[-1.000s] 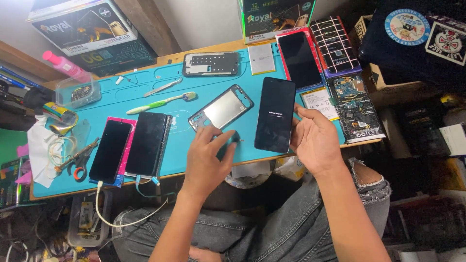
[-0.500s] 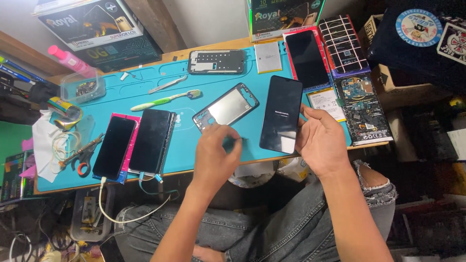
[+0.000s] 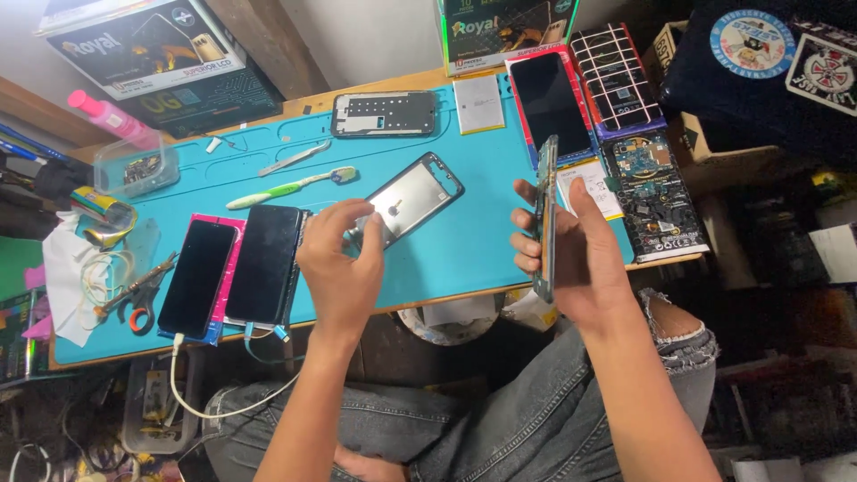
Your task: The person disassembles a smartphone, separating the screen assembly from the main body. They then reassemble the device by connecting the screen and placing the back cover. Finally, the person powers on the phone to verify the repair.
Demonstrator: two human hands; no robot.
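Right hand [image 3: 585, 259]: fingers pinching phone [image 3: 544, 219], held on edge, long axis near-to-far.
Left hand [image 3: 344, 263]: fingers curled at frame [image 3: 412, 198] (near-left end), contact unclear.
Frame: flat on bench [image 3: 482, 259], left of phone.

Head view, steeply downward, close.

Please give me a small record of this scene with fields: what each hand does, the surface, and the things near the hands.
left hand: fingers pinched on the lower end of the grey metal phone frame, which lies on the mat
right hand: holds the thin black phone screen panel upright on its edge, above the mat
surface: turquoise rubber work mat on a wooden table
left of hands: two black phones lying flat, one on a pink case
behind frame: green and white toothbrush, metal tweezers
right: green circuit board
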